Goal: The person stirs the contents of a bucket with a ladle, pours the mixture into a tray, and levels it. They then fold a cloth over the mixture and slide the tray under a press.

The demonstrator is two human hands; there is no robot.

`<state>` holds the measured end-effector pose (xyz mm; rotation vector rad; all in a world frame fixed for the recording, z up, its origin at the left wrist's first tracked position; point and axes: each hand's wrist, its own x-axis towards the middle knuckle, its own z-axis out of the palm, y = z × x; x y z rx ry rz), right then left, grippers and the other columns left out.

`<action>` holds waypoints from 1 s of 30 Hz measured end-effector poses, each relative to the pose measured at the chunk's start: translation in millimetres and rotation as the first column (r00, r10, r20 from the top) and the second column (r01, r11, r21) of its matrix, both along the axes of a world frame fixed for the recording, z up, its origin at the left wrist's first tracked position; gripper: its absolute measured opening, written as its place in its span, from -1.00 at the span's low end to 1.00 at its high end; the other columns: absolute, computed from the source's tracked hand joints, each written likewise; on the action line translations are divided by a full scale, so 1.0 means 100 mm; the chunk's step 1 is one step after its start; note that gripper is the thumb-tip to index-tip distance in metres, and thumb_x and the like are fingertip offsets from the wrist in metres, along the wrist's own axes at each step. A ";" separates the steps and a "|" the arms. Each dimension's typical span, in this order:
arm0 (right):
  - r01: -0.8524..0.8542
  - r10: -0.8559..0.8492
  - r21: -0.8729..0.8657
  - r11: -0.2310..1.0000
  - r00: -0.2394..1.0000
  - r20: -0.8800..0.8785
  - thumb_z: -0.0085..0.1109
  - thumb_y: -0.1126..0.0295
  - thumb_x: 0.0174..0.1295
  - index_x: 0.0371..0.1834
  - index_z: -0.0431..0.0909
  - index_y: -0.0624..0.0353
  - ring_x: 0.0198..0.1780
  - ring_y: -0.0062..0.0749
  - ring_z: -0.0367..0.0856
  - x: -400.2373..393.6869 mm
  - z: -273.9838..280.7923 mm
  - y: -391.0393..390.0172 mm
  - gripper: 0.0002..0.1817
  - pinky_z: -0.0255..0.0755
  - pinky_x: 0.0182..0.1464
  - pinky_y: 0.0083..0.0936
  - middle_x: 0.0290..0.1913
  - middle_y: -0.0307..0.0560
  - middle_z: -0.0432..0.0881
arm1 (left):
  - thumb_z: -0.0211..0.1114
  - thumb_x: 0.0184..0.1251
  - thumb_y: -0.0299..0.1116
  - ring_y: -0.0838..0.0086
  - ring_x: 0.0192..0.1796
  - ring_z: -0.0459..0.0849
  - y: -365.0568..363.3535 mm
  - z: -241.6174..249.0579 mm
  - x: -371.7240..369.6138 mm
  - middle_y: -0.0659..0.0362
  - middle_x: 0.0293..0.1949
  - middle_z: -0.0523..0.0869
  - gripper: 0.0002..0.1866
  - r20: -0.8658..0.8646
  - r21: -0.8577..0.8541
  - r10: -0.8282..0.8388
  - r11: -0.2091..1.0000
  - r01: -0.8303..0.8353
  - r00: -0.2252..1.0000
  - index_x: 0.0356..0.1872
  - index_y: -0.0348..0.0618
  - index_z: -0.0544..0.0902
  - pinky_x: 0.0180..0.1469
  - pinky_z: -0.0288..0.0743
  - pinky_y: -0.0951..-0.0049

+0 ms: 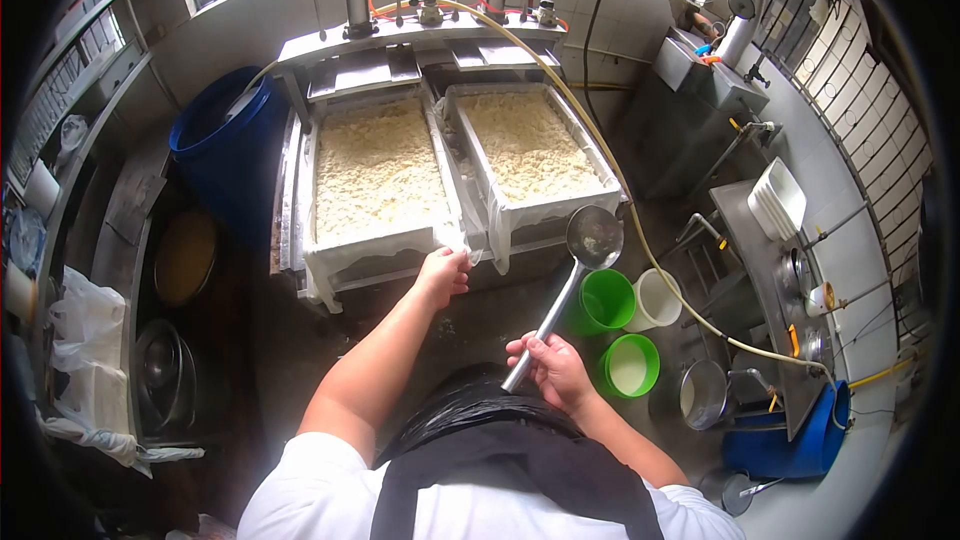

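Two cloth-lined trays stand side by side before me, each filled with pale, crumbly curd: the left tray's curd and the right tray's curd. My left hand is closed at the front right corner of the left tray, pinching the white lining cloth. In my right hand is a long-handled metal ladle, gripped low on its handle. The ladle's bowl is raised near the right tray's front corner, over the green bucket, with a little pale residue in it.
Behind the trays stands a metal press frame with upright cylinders. A yellowish hose runs past the right tray. A white bucket and a green bucket of pale liquid are at right. A blue barrel stands left.
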<state>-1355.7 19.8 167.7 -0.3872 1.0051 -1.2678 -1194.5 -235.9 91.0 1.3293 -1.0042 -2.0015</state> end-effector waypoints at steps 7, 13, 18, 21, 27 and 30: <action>-0.018 0.018 -0.004 1.000 1.000 -0.010 0.13 0.29 0.61 0.06 0.55 0.16 -0.03 -0.33 0.75 0.07 0.04 0.01 -0.81 0.68 0.09 -0.28 0.00 -0.01 0.75 | 0.24 0.30 -0.40 0.43 -0.52 0.61 -0.85 0.40 0.26 0.21 -0.51 0.61 -0.93 -0.168 -0.177 0.325 0.919 -0.353 0.931 -0.35 -0.09 0.67 -0.47 0.58 0.31; 0.022 -0.022 0.001 1.000 1.000 -0.005 0.13 0.29 0.61 0.05 0.55 0.17 -0.04 -0.34 0.74 0.09 0.01 -0.01 -0.81 0.70 0.06 -0.25 0.00 -0.01 0.74 | 0.22 0.48 -0.27 0.47 -0.44 0.63 -0.37 0.35 0.25 0.19 -0.37 0.66 -0.83 0.219 -0.233 -0.164 0.948 0.215 0.962 -0.26 -0.13 0.63 -0.48 0.63 0.31; 0.021 -0.022 -0.033 0.999 1.000 -0.009 0.13 0.29 0.61 0.07 0.54 0.17 -0.04 -0.36 0.74 0.18 0.07 0.00 -0.81 0.71 0.03 -0.26 0.00 -0.01 0.74 | 0.36 0.50 0.02 0.23 -0.09 0.67 -0.07 -0.19 0.01 -0.06 0.19 0.57 -0.31 0.125 0.072 0.034 0.996 -0.043 0.992 0.42 -0.26 0.40 -0.14 0.74 0.05; 0.022 -0.023 -0.035 0.999 1.000 -0.005 0.13 0.29 0.61 0.07 0.53 0.18 -0.04 -0.37 0.73 0.26 0.05 0.01 -0.81 0.71 0.03 -0.28 0.00 -0.02 0.73 | 0.42 0.46 0.05 0.30 -0.16 0.67 -0.11 -0.26 -0.10 -0.09 0.42 0.38 -0.19 0.113 0.151 0.095 0.982 -0.111 0.989 0.54 -0.07 0.24 -0.12 0.72 0.04; 0.052 -0.052 0.018 0.998 0.998 -0.043 0.14 0.29 0.60 0.07 0.53 0.18 -0.04 -0.36 0.74 0.36 0.09 0.12 -0.80 0.71 0.03 -0.29 0.01 -0.01 0.73 | 0.24 0.44 -0.36 0.48 -0.48 0.57 -1.13 -0.52 -0.09 0.22 -0.36 0.63 -0.90 -0.614 0.183 0.129 0.983 -0.018 0.778 -0.13 -0.10 0.61 -0.31 0.67 0.17; 0.103 -0.102 0.027 0.994 0.994 -0.045 0.14 0.28 0.60 0.08 0.53 0.19 -0.04 -0.35 0.74 0.38 0.05 0.22 -0.79 0.70 0.04 -0.28 0.01 0.01 0.73 | 0.08 0.55 -0.31 0.55 -0.58 0.46 -0.79 0.33 -0.01 0.28 -0.46 0.58 -0.85 -0.228 0.098 0.101 0.992 -0.081 0.968 -0.24 -0.06 0.56 -0.37 0.62 0.21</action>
